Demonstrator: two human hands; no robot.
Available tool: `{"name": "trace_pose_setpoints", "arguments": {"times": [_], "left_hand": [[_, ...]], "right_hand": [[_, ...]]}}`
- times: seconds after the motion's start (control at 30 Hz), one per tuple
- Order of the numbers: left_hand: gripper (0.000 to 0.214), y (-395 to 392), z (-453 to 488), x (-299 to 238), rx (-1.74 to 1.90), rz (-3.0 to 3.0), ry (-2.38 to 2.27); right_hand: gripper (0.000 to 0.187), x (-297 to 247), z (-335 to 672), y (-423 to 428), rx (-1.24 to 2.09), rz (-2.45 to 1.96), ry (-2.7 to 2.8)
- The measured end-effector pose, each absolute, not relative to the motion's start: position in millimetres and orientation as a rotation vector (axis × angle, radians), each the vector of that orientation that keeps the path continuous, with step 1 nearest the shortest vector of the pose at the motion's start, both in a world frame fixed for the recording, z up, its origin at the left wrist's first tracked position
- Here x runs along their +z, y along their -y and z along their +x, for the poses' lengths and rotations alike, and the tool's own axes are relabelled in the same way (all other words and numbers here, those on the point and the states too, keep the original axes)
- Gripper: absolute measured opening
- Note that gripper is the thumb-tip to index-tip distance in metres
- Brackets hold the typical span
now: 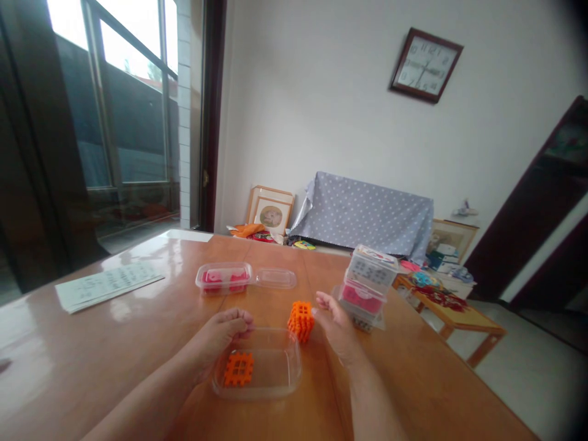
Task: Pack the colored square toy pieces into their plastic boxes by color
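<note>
A clear plastic container (pixel 275 383) stands in front of me, with orange notched grid pieces (pixel 239 369) in its left part. My left hand (pixel 227 331) is at the container's back left corner, its fingers curled together; anything in them is hidden. Just beyond the right rim, a stack of orange grid pieces (pixel 301 321) sits on the table. Beside that stack on the right is my right hand (pixel 337 324), thumb and fingers apart, holding nothing I can see. Whether its thumb touches the stack I cannot tell.
On the wooden table (pixel 184 343), a clear box with pink pieces (pixel 224 278) stands beside a clear lid (pixel 275 278). Stacked clear boxes (pixel 367 285) rise past my right hand. Printed sheets (pixel 108 285) lie at the left. A low wooden stool (pixel 463 315) stands beyond the right edge.
</note>
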State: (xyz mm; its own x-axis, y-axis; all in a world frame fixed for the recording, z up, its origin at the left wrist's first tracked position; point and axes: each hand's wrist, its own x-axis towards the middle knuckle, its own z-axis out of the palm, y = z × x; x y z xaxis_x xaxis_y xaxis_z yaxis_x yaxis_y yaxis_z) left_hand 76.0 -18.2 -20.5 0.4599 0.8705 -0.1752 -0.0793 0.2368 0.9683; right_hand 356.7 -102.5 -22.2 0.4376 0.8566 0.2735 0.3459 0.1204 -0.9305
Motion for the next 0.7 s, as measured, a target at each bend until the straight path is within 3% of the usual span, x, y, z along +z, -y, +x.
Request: {"name": "trace_pose_setpoints", "arguments": {"times": [0.2,0.7], "left_hand": [[0.022,16.7,74.7,-23.8,0.778,1.178,-0.865],[0.032,17.1,74.7,-22.1,0.769,1.192,-0.860]], "right_hand": [[0.065,-24.5,356.5,105.4,0.660,-1.513,1.225],[0.059,-26.6,357.1,103.4,0.664,-1.508,1.259]]}}
